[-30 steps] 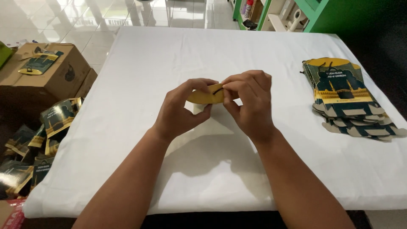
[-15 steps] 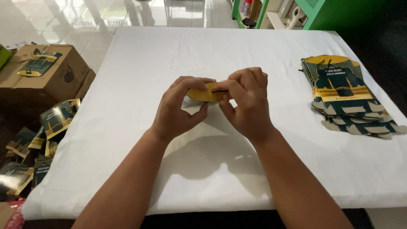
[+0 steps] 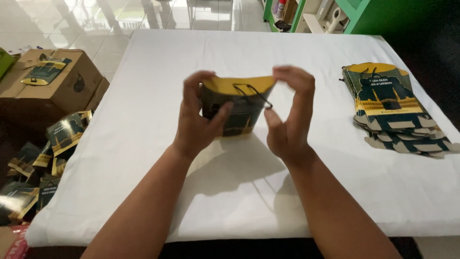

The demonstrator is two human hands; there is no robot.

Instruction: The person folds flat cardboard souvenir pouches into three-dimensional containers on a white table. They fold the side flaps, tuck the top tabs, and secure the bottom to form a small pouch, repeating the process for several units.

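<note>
A small dark green and yellow paper gift bag [image 3: 238, 108] with a black cord handle is held upright above the white table [image 3: 143, 120], its mouth open and its yellow inside showing. My left hand [image 3: 196, 117] grips its left side, thumb across the front. My right hand [image 3: 290, 115] holds the right top edge with its fingertips, the cord loop hanging by the thumb.
A fanned stack of flat, unfolded bags of the same print [image 3: 390, 108] lies at the table's right edge. On the floor to the left stand a brown cardboard box [image 3: 52, 84] and a heap of finished bags [image 3: 43, 158]. Green shelving [image 3: 345, 12] is behind.
The bag was bunched small between both hands near the tabletop. Now it is lifted, turned upright and spread open, and my hands have moved apart to its two sides.
</note>
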